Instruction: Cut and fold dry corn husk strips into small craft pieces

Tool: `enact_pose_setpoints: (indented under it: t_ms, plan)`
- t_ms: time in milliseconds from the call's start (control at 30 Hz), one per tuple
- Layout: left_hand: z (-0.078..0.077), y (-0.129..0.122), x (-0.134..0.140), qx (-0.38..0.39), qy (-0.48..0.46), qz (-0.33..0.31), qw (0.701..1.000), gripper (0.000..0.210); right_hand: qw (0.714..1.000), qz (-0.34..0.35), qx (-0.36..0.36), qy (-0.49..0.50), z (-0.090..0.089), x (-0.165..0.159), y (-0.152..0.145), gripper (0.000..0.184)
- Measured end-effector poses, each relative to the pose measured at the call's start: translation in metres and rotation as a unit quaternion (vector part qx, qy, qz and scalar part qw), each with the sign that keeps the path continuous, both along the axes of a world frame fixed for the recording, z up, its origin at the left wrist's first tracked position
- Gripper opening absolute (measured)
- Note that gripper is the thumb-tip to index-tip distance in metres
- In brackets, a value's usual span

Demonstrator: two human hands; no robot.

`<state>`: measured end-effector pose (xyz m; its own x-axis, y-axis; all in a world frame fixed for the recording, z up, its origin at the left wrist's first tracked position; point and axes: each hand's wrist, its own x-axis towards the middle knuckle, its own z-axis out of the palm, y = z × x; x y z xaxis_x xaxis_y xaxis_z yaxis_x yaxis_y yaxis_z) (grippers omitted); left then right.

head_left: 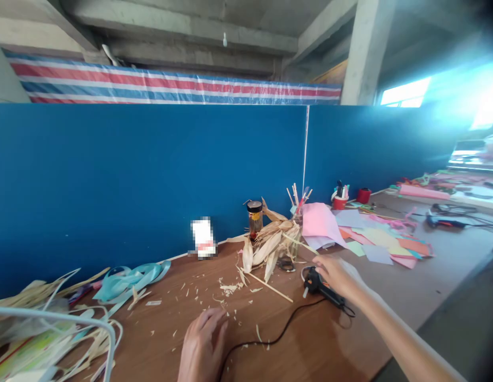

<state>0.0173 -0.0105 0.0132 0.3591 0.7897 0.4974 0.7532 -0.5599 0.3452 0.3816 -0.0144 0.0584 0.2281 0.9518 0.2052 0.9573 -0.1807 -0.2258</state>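
My right hand (pixel 337 275) is over the table beside a black glue gun (pixel 324 292), its fingers reaching left and slightly bent. I see nothing held in it, though its fingertips come close to the end of a pale thin strip (pixel 300 242). The glue gun lies on its side, and its black cord (pixel 276 339) curves toward my left hand (pixel 202 339). That hand rests low at the front of the table, fingers loosely bent, thumb apart, with nothing visible in it. Beyond the hands lies a heap of dried corn husks (pixel 272 244), with a thin wooden stick (pixel 270 287) before it.
Husk scraps (pixel 230 289) litter the brown table (pixel 302 350). A dark-lidded jar (pixel 254 217) stands against the blue partition (pixel 151 170). Coloured paper sheets (pixel 377 253) and another glue gun (pixel 445 223) lie right. Blue ribbon (pixel 131 281) and a white curved tube (pixel 71 315) are left.
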Motion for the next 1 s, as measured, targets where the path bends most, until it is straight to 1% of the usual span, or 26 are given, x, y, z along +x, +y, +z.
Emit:
enact_pose_setpoints:
  t_ms: [100,200,333,400,533,633,767,800,900,1000]
  plan:
    - [0.002,-0.001,-0.001,0.017,0.026,-0.003,1.000,0.022,0.999,0.033,0.007,0.003,0.002,-0.022,0.007,0.022]
    - [0.002,0.000,-0.002,0.055,0.048,-0.005,0.997,0.021,0.996,0.087,0.013,-0.002,0.000,-0.051,0.015,0.022]
    - [-0.002,0.002,-0.005,0.081,0.060,0.003,0.995,0.020,0.989,0.146,-0.014,-0.008,-0.006,-0.091,0.025,0.019]
    - [-0.003,0.003,-0.006,0.084,0.060,0.009,0.995,0.019,0.987,0.158,-0.031,-0.006,-0.007,-0.105,0.030,0.018]
    - [-0.002,0.002,-0.006,0.100,0.051,0.015,0.994,0.019,0.988,0.150,-0.036,-0.003,-0.008,-0.122,0.045,0.020]
    - [-0.002,0.002,-0.004,0.110,0.042,0.019,0.993,0.018,0.992,0.122,-0.041,0.002,-0.010,-0.134,0.065,0.022]
    - [-0.004,0.003,-0.005,0.112,0.045,0.024,0.992,0.018,0.996,0.060,-0.058,0.021,-0.018,-0.154,0.098,0.041]
    - [-0.004,0.004,-0.006,0.112,0.048,0.026,0.992,0.018,0.996,0.048,-0.064,0.028,-0.020,-0.157,0.104,0.042]
    - [-0.004,0.006,-0.009,0.103,0.055,0.031,0.993,0.018,0.995,0.022,-0.079,0.054,-0.026,-0.158,0.119,0.033]
    - [-0.002,0.006,-0.011,0.092,0.055,0.036,0.994,0.019,0.994,0.010,-0.075,0.078,-0.030,-0.146,0.125,0.026]
